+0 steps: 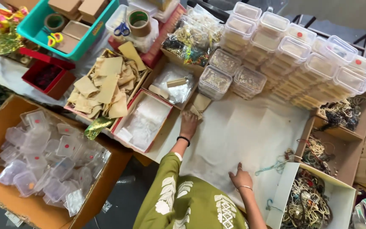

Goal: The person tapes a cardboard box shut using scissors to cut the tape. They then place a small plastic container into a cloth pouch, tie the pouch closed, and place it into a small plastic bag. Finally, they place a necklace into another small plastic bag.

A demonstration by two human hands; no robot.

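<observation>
The left hand (188,124) reaches forward across the bench (250,127), which is covered in white paper, and its fingertips touch a small tan cardboard piece (200,104) lying just beside the red-rimmed box of clear plastic bags (142,121); whether its grip has closed on the piece cannot be told. The right hand (240,177) lies flat on the paper, grip open and empty, near a loose turquoise bead string (274,164)
</observation>
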